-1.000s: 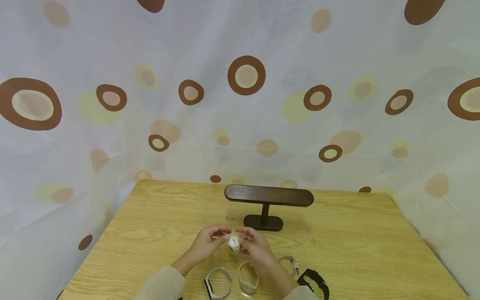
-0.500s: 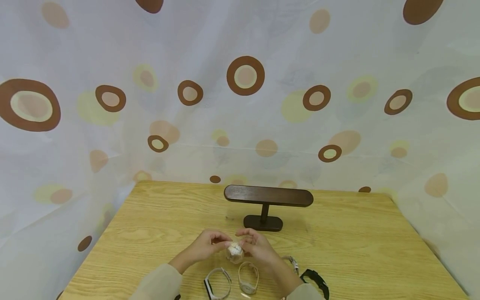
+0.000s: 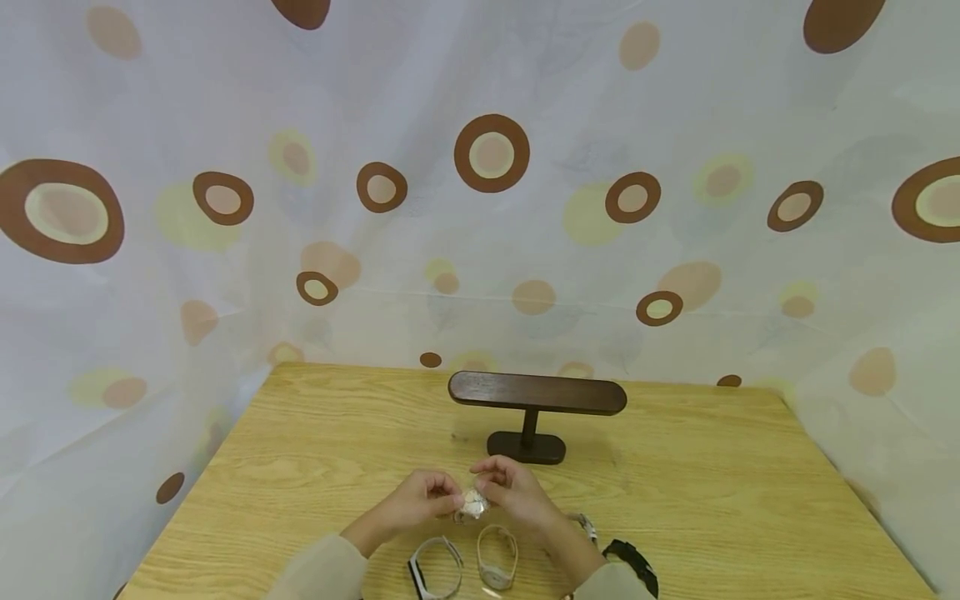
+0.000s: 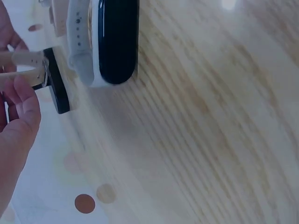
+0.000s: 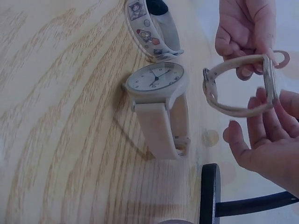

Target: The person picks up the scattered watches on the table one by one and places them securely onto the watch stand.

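Note:
A wristwatch (image 3: 471,503) with a pale beige strap is held up between both hands, above the table. Its strap forms a closed loop through the buckle, as the right wrist view (image 5: 233,111) shows. My left hand (image 3: 416,502) pinches one side of the watch case with thumb and fingers. From the other side my right hand (image 3: 517,492) grips it, its index finger raised a little. In the left wrist view the left hand (image 4: 18,123) lies at the left edge, with part of the watch cut off by the frame.
A dark wooden T-shaped stand (image 3: 536,392) stands behind the hands. Nearer the body lie a white smart band (image 3: 437,567), a pale watch (image 3: 497,575), a patterned band (image 3: 588,529) and a black strap watch (image 3: 633,562). A dotted curtain (image 3: 491,250) surrounds the wooden table (image 3: 360,400).
Both hands have come slightly nearer the body with the watch. Its dial faced the head camera at first; the watch has since been turned and tilted. The things on the table lie still.

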`<state>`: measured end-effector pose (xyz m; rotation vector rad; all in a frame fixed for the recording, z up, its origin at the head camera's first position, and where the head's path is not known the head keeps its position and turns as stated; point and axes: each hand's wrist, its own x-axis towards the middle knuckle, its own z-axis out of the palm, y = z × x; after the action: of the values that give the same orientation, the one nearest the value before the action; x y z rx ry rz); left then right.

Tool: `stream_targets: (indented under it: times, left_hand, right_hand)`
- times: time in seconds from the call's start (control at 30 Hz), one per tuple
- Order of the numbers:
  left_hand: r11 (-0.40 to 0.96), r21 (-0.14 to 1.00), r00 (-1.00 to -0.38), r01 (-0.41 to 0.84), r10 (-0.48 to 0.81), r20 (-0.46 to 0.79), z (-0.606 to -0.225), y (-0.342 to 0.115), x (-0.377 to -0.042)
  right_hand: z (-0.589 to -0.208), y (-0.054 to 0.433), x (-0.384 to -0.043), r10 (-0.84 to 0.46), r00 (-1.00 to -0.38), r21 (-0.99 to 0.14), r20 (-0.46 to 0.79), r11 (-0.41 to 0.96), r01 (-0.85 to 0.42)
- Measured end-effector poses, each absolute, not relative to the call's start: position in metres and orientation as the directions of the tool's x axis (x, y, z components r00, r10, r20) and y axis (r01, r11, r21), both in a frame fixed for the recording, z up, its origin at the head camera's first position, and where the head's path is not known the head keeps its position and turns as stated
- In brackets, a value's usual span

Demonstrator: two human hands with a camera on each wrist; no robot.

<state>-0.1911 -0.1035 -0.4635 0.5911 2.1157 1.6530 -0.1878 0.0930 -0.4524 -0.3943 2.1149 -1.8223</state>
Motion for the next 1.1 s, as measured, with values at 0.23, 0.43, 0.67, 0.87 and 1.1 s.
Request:
stream_targets:
  times: [0.23, 0.43, 0.67, 0.87, 1.1]
  left_hand:
    - [0.161, 0.982, -0.902, 0.095, 0.432, 0.017, -0.465, -0.094, -0.187]
    - [0.102, 0.993, -0.968, 0.054, 0.248, 0.027, -0.467, -0.085, -0.184]
    - [0.005, 1.0, -0.995, 0.001, 0.095, 0.001, -0.467, -0.077, -0.183]
    - [-0.158, 0.985, -0.99, -0.068, 0.135, -0.047, -0.465, -0.069, -0.179]
    - [-0.224, 0.972, -0.984, -0.071, 0.173, -0.032, -0.464, -0.059, -0.175]
  right_hand:
    - [-0.456, 0.087, -0.186, -0.218, -0.97, -0.963, 0.102, 0.223, -0.152]
    - [-0.454, 0.088, -0.185, -0.113, -0.979, -0.946, 0.169, 0.26, -0.194]
    - [-0.45, 0.096, -0.186, -0.193, -0.968, -0.92, 0.162, 0.324, -0.219]
    - [-0.451, 0.096, -0.188, -0.296, -0.935, -0.871, 0.194, 0.387, -0.303]
    - [-0.451, 0.097, -0.189, -0.276, -0.938, -0.837, 0.212, 0.444, -0.32]
